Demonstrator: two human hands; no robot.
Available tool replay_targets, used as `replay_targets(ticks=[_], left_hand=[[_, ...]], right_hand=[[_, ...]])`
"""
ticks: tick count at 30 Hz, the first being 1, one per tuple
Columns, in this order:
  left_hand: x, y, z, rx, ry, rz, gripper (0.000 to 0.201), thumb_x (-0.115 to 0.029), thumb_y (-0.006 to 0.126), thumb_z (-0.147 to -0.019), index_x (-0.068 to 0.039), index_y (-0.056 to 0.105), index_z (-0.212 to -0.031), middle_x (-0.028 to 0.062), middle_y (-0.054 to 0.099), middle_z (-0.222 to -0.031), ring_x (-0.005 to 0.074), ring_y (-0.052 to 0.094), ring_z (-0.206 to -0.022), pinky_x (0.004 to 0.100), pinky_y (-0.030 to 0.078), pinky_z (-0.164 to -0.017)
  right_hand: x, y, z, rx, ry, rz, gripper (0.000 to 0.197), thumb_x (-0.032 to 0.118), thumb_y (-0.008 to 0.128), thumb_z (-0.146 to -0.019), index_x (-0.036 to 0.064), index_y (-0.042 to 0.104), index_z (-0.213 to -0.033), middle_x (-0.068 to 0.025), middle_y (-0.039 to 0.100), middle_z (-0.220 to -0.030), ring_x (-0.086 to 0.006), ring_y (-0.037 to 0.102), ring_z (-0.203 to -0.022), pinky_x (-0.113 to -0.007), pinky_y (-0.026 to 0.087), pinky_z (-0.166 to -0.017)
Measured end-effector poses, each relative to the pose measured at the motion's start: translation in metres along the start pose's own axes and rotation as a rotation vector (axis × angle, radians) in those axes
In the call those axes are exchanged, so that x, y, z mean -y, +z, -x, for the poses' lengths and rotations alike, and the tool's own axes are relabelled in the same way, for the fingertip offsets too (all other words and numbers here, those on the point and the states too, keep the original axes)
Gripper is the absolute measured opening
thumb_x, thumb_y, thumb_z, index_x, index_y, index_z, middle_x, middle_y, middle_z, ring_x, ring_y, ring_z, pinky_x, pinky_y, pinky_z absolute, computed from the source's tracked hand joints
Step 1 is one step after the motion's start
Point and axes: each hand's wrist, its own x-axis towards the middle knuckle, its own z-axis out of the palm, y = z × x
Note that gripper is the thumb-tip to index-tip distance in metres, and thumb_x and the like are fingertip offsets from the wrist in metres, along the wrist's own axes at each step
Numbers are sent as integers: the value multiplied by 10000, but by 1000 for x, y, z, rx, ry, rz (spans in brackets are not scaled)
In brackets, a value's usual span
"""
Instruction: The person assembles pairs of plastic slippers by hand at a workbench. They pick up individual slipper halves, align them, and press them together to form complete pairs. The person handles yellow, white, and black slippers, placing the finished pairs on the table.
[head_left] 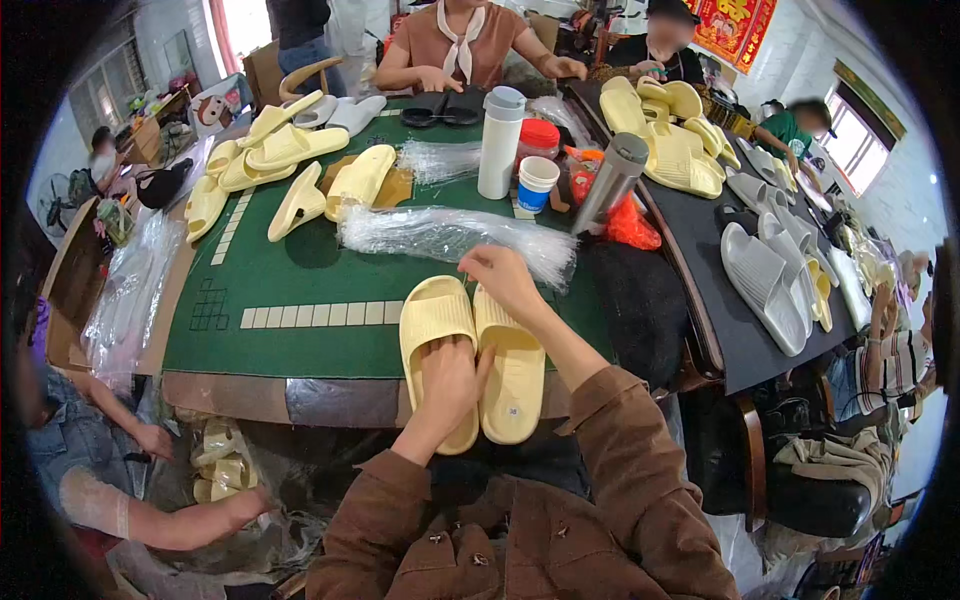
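Two pale yellow slide sandals lie side by side at the near edge of the green table (290,280). My left hand (448,385) rests flat on the left sandal (432,318), fingers on its footbed. My right hand (503,278) reaches over the toe end of the right sandal (512,375) and pinches at the heap of clear plastic bags (440,232) just behind the pair. Both brown sleeves come in from the lower edge.
More yellow sandals (290,150) lie at the far left of the table, others on the dark table (700,250) to the right beside grey sandals (765,285). White and steel bottles (500,145) stand mid-table. People sit across and on both sides; a person's arm (150,515) is at lower left.
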Motion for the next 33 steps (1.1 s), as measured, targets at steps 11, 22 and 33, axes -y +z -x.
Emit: replay_targets(ticks=[11,22,33], left_hand=[[9,-43,-59,-357,149,175,151,-93,637,-847,-39,628,-987,127,664,-890,311,630,-763,397,506,-696],[48,5,-110,196,-173,817,202,-163,620,-900,3,660,-1007,78,675,-755,127,621,-691,290,479,-662],[29,-1,-96,-117,-255,845,119,-91,612,-908,18,657,-925,50,643,-734,94,592,-674,256,467,-628]], right_hand=[[15,-11,19,-125,-177,-128,166,169,662,-877,18,697,-937,-106,687,-811,-174,634,-696,-298,503,-664],[-6,-6,18,-223,-173,-209,171,158,657,-892,12,697,-973,-122,645,-940,-197,626,-786,-312,507,-690],[-30,2,15,-341,-49,-360,235,164,602,-924,-13,646,-1073,-131,664,-982,-189,635,-860,-299,507,-748]])
